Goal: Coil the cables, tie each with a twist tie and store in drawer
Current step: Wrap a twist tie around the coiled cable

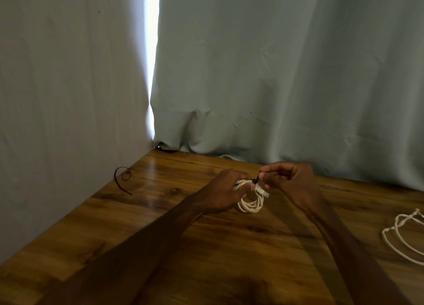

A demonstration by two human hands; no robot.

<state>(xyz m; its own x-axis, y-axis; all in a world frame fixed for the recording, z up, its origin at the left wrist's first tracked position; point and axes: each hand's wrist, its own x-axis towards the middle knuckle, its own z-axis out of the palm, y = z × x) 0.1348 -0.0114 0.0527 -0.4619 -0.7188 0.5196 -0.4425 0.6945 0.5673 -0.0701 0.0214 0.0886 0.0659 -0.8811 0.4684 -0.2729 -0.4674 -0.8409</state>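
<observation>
At lower centre, a coiled white cable [251, 205] is gripped by the left hand [226, 194] over the wooden table [160, 213]. A dark twist tie [256, 180], at the coil's upper edge between the hands, is pinched by the right hand [291, 181].

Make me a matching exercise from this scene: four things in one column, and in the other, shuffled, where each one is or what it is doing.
1. coiled white cable
2. loose white cable
3. spare black twist tie
4. right hand

A. lies at the left edge of the table, by the curtain
B. pinches the black tie on the coil
C. gripped by the left hand
D. sprawls at the table's right edge

Pairs: 1-C, 2-D, 3-A, 4-B
</observation>
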